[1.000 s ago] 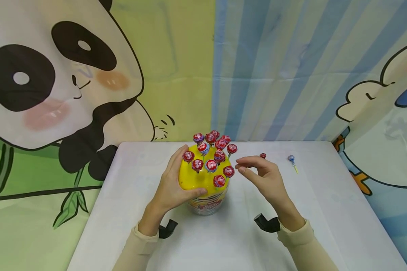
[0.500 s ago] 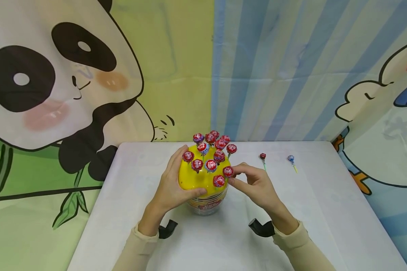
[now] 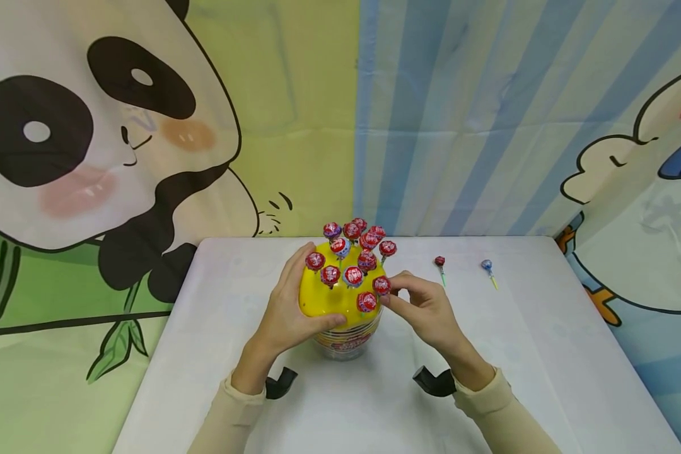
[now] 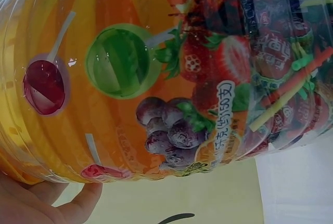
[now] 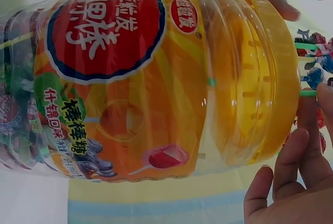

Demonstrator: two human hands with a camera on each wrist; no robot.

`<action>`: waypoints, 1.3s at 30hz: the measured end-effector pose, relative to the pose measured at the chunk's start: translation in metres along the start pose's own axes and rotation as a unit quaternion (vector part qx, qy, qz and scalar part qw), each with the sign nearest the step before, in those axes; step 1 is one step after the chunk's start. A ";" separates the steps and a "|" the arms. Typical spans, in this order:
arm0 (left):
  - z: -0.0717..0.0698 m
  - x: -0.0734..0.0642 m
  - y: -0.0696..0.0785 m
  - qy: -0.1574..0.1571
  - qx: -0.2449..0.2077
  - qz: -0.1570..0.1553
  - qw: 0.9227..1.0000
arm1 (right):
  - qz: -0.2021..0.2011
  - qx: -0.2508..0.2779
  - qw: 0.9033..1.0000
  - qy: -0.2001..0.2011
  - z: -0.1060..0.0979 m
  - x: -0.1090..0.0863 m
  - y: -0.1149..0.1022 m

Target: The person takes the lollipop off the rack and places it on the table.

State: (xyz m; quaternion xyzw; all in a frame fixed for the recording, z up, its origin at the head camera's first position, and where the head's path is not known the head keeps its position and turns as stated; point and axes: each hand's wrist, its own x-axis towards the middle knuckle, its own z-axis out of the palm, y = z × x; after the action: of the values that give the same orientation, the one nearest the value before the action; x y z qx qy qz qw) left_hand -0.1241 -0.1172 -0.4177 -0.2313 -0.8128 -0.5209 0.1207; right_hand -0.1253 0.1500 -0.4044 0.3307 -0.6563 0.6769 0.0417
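A clear plastic jar (image 5: pixel 125 94) with an orange fruit label stands on the table, wrapped lollipops inside it. Its domed yellow lid (image 3: pixel 325 301) carries several upright lollipops (image 3: pixel 352 277) with red, blue and purple wrappers. My left hand (image 3: pixel 286 309) grips the lid from the left, thumb across its front; some of its fingers (image 4: pixel 78 203) show behind the jar in the left wrist view. My right hand (image 3: pixel 428 309) pinches a red-wrapped lollipop (image 3: pixel 381 285) at the lid's right edge. In the right wrist view its green stick (image 5: pixel 308 93) meets the lid's top.
Two loose lollipops lie on the white table (image 3: pixel 488 353) at the back right: a red one (image 3: pixel 439 261) with a green stick and a blue one (image 3: pixel 487 265) with a yellow stick. A printed cloth backdrop (image 3: pixel 295 126) hangs behind the table's far edge.
My right hand has moved left to the lid and now pinches the lollipop at its right edge. That move uncovered the loose red lollipop. My left hand has stayed put.
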 end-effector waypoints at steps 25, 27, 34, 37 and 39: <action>-0.001 0.000 0.001 0.000 0.010 -0.014 1.000 | 0.035 -0.029 0.990 0.136 -0.048 -0.001 0.011; -0.001 0.000 0.001 0.000 0.009 -0.014 1.000 | 0.053 -0.030 0.987 0.150 -0.061 -0.003 0.019; -0.001 0.000 0.001 0.000 0.012 -0.012 1.000 | 0.144 -0.078 0.969 0.183 -0.108 -0.009 0.046; -0.001 0.000 0.000 0.001 0.013 -0.011 1.000 | 0.193 -0.114 0.959 0.172 -0.130 -0.010 0.061; -0.001 0.000 0.000 0.001 0.013 -0.011 1.000 | 0.229 -0.138 0.949 0.166 -0.143 -0.012 0.072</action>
State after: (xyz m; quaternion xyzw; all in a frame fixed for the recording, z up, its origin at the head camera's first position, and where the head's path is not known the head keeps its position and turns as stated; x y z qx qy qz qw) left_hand -0.1239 -0.1182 -0.4173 -0.2206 -0.8220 -0.5114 0.1188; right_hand -0.2076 0.2754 -0.4606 0.0452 -0.7851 0.6166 0.0388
